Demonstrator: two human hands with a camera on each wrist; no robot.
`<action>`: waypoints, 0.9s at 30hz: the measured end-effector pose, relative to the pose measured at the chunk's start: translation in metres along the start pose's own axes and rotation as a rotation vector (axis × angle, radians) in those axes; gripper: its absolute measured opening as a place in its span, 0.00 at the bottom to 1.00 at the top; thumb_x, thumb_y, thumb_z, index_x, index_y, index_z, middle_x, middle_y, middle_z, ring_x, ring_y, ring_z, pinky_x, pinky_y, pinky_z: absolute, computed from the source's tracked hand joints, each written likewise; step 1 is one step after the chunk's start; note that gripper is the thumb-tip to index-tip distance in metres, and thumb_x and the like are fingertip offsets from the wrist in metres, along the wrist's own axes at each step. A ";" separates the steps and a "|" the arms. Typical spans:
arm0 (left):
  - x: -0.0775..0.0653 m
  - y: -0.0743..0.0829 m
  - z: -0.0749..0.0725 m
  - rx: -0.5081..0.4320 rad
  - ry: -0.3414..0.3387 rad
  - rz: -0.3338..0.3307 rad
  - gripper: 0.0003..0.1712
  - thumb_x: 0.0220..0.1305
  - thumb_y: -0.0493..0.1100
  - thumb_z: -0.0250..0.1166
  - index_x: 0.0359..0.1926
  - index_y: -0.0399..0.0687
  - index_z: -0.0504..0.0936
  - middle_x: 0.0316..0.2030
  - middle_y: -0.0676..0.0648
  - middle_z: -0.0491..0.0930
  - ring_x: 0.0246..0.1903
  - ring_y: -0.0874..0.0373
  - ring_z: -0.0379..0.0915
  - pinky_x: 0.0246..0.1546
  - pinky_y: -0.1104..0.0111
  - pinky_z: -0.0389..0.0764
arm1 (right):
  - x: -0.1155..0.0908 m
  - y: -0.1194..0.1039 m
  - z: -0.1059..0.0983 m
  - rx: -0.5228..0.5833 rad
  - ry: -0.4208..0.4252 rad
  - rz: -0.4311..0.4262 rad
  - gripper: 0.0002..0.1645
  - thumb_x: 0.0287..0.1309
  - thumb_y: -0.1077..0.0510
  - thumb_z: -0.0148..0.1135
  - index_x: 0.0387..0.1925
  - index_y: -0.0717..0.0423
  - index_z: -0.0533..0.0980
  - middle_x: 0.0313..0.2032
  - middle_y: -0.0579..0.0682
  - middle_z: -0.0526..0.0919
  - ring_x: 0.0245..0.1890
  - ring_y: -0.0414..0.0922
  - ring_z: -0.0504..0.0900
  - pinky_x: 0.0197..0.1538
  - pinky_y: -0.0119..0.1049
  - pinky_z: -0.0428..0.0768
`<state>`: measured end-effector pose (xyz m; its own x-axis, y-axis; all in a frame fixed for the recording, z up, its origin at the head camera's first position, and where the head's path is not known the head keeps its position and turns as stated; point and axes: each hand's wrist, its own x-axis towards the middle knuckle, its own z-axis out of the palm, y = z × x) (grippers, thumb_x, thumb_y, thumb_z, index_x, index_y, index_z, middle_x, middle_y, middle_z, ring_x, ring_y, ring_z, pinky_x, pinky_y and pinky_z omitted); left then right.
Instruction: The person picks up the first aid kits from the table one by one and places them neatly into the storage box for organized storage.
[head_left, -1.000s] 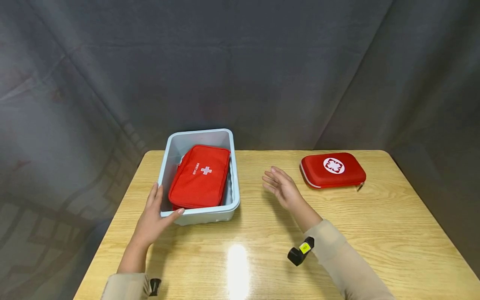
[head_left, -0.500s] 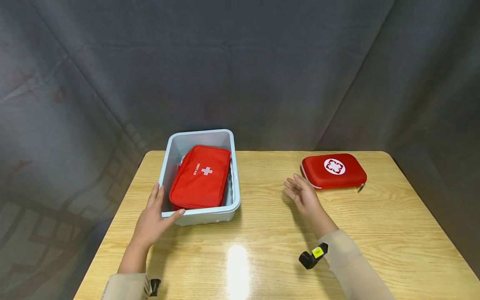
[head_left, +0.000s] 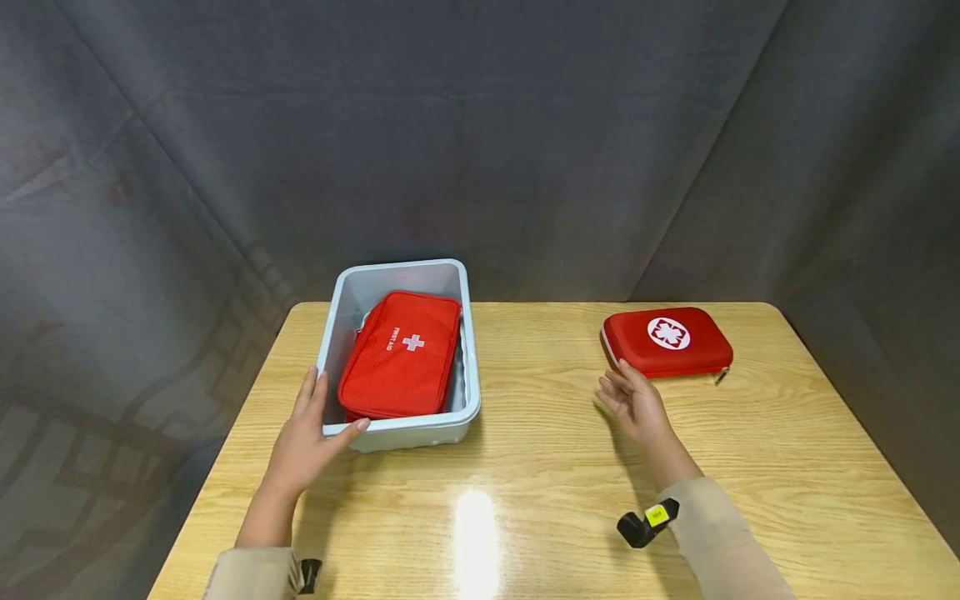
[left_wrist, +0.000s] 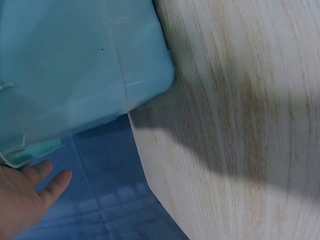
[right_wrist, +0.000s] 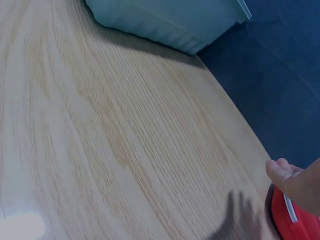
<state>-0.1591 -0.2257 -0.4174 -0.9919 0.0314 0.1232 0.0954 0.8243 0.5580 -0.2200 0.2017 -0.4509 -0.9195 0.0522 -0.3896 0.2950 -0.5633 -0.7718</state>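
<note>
A pale blue plastic bin (head_left: 472, 367) stands on the left half of the table, with a red fabric first aid bag (head_left: 405, 354) lying aslant inside it. My left hand (head_left: 303, 442) rests at the bin's near left corner, fingers along the left side and thumb over the front rim. In the left wrist view, the bin's wall (left_wrist: 75, 65) rises beside that hand (left_wrist: 20, 200). On the right lies a red hard zip case (head_left: 667, 342) with a white cross emblem. My right hand (head_left: 637, 408), fingers loosely bent and holding nothing, is at the case's near left corner.
The light wooden table (head_left: 540, 500) has a bright glare spot near its front. A dark grey curtain (head_left: 480, 150) hangs behind and at both sides. The case's zipper pull (head_left: 722, 377) hangs at its right end. Each wrist wears a small black camera (head_left: 637, 527).
My right hand has moved right and slightly nearer me, from the middle of the table to beside the red case. The left hand, bin and bag stay in place.
</note>
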 end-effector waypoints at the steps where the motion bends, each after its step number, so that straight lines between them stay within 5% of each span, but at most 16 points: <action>1: 0.000 0.000 0.000 -0.001 0.001 0.001 0.51 0.50 0.60 0.59 0.64 0.36 0.44 0.65 0.40 0.38 0.57 0.37 0.49 0.46 0.44 0.61 | 0.000 -0.001 -0.002 -0.006 0.006 0.003 0.23 0.59 0.50 0.47 0.52 0.54 0.58 0.51 0.55 0.58 0.51 0.45 0.62 0.58 0.40 0.56; 6: 0.000 0.000 0.000 -0.004 0.002 0.003 0.52 0.50 0.59 0.59 0.64 0.35 0.44 0.65 0.40 0.38 0.57 0.37 0.49 0.46 0.44 0.61 | -0.002 -0.004 -0.009 -0.011 0.015 0.004 0.33 0.58 0.48 0.47 0.59 0.57 0.50 0.59 0.58 0.49 0.57 0.48 0.55 0.58 0.40 0.55; 11: 0.000 0.000 0.000 -0.003 0.002 0.002 0.52 0.50 0.60 0.59 0.64 0.35 0.44 0.65 0.40 0.38 0.57 0.38 0.48 0.46 0.44 0.61 | -0.002 -0.008 -0.018 0.047 0.044 0.018 0.22 0.57 0.49 0.50 0.49 0.51 0.57 0.52 0.55 0.56 0.53 0.46 0.60 0.58 0.40 0.55; 16: -0.001 0.001 0.000 -0.017 -0.004 0.004 0.52 0.50 0.60 0.59 0.64 0.35 0.44 0.65 0.40 0.38 0.58 0.38 0.47 0.46 0.44 0.61 | -0.003 -0.012 -0.028 0.068 0.099 0.040 0.27 0.56 0.49 0.50 0.55 0.48 0.54 0.51 0.53 0.56 0.51 0.45 0.62 0.58 0.38 0.56; 27: -0.001 0.001 0.000 -0.020 -0.008 0.004 0.52 0.50 0.59 0.59 0.64 0.35 0.43 0.65 0.40 0.38 0.58 0.38 0.46 0.46 0.43 0.61 | -0.002 -0.023 -0.042 0.084 0.222 0.059 0.24 0.54 0.50 0.53 0.50 0.52 0.57 0.33 0.49 0.67 0.30 0.39 0.74 0.54 0.36 0.62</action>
<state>-0.1579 -0.2247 -0.4169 -0.9922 0.0391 0.1184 0.1006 0.8125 0.5742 -0.2141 0.2492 -0.4538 -0.8189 0.1920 -0.5409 0.3156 -0.6366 -0.7037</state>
